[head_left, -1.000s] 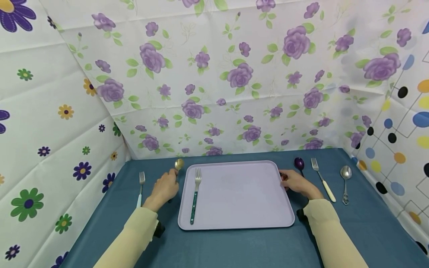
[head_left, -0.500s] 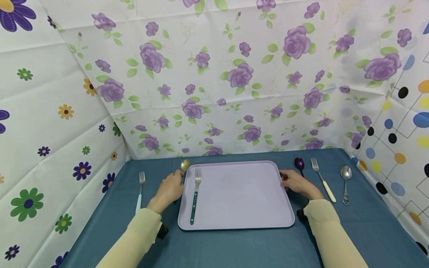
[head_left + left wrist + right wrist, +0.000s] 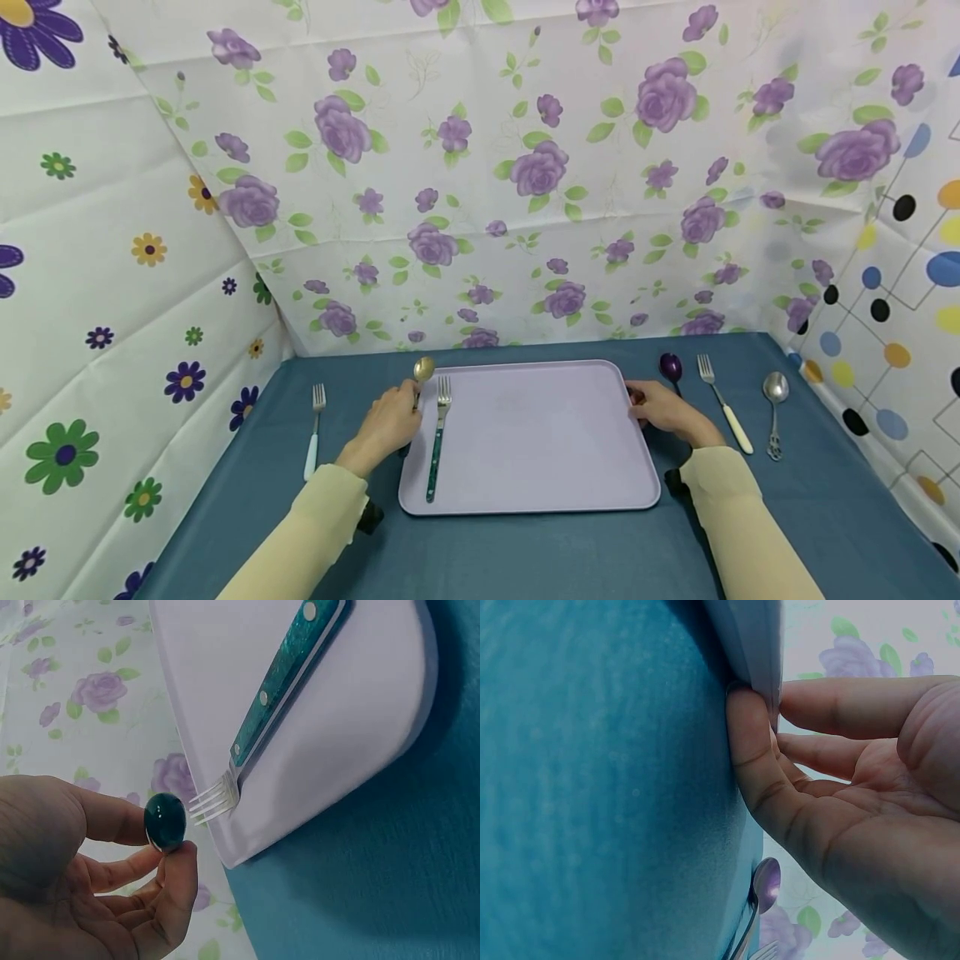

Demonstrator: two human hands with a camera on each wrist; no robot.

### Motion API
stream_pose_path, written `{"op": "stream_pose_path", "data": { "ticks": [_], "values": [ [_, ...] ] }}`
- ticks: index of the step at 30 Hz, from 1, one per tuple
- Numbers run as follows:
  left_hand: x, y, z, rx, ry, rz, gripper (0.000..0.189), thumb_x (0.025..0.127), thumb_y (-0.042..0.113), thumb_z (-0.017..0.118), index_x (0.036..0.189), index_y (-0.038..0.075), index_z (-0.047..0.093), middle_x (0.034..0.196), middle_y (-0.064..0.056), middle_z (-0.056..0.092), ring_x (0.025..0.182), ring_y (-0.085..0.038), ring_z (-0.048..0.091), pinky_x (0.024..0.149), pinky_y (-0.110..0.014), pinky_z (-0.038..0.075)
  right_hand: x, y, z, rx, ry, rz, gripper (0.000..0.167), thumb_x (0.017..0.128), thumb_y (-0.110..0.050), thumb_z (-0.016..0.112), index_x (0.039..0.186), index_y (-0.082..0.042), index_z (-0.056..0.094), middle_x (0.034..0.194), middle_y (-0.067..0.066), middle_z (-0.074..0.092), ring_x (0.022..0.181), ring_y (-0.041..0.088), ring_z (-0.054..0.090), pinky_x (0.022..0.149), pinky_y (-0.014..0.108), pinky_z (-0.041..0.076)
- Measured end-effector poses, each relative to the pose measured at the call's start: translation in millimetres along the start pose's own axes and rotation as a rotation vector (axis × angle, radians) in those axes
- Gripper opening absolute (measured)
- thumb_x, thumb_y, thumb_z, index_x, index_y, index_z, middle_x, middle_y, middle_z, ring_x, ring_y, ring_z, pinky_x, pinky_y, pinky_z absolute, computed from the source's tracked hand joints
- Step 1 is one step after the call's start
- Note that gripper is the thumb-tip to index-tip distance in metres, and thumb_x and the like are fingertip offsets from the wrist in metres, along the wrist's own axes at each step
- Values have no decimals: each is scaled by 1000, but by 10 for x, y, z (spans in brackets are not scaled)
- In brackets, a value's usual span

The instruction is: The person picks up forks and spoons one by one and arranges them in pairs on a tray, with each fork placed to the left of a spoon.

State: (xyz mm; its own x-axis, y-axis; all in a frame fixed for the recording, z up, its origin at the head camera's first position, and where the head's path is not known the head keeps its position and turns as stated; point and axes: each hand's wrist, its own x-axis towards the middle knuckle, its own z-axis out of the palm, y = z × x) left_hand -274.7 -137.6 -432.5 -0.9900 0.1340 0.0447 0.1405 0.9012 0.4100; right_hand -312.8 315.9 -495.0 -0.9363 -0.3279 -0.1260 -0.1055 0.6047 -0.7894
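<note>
My left hand [image 3: 387,423] pinches a gold-bowled spoon [image 3: 423,368] above the tray's left edge. In the left wrist view the rounded dark green end of the spoon's handle [image 3: 165,821] shows between thumb and fingers. Below and beside it, a green-handled fork [image 3: 435,458] lies lengthwise on the left part of a pale lilac tray [image 3: 543,442]. At the tray's right side, my right hand [image 3: 667,410] grips the rim between thumb and fingers; the right wrist view shows the fingertips [image 3: 748,720] at the edge.
Left of the tray lies a fork with a pale blue handle [image 3: 311,450]. To the right are a purple spoon [image 3: 671,367], a cream-handled fork [image 3: 727,412] and a silver spoon [image 3: 776,408]. Patterned cloth walls enclose the blue-covered table [image 3: 525,558].
My left hand has shifted right with the spoon, from beside the tray to over its left edge. The right hand and tray stay in place.
</note>
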Motion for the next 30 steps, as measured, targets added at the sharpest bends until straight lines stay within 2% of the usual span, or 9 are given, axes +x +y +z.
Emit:
{"op": "stream_pose_path", "data": {
  "ticks": [10,22,30],
  "values": [
    [-5,46,84,-9,-37,-2,35,100,3,56,133,-5,60,106,-20,67,86,-29,65,69,-45,55,-2,-5,-2,5,3,1,56,94,8,58,146,20,41,89,12,53,83,25,57,73,38,57],
    [4,98,95,-21,-77,0,36,100,2,56,136,-4,59,99,-16,65,76,-24,60,64,-41,51,-6,-15,-12,2,6,20,58,94,7,58,147,20,39,91,13,54,85,25,57,74,39,58],
    [-1,135,96,-40,-96,7,34,100,1,55,133,-6,59,92,-13,63,71,-23,58,60,-38,49,0,-7,-10,-12,3,4,58,93,7,58,147,20,40,89,12,53,83,25,57,74,38,57]
  ]
}}
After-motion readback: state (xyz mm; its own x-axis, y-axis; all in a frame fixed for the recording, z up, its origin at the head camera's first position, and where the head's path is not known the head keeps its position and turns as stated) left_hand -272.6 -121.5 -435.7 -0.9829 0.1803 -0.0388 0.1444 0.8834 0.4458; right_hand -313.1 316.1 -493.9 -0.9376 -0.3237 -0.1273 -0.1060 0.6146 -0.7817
